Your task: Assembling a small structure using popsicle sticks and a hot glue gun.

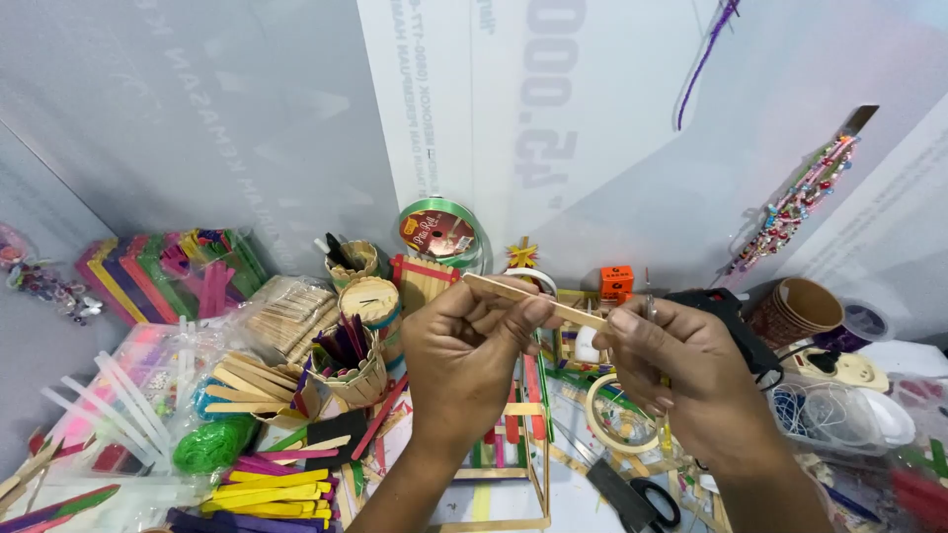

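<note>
My left hand (464,355) and my right hand (681,370) hold one plain wooden craft stick (578,313) between them, above the middle of the table. The stick runs from upper left to lower right, and each hand pinches one end with its fingertips. My right hand also seems to hold a black glue gun (726,316), whose body sticks out behind the knuckles. Below my hands stands an open frame of coloured craft sticks (513,464).
Coloured craft sticks (267,489) lie in piles at the lower left, with glue sticks (109,405) beside them. Stick-built pots (360,370), a green ribbon spool (439,232), a tape roll (617,415), scissors (637,498), stacked paper cups (800,311) and a clear tub (834,415) crowd the table.
</note>
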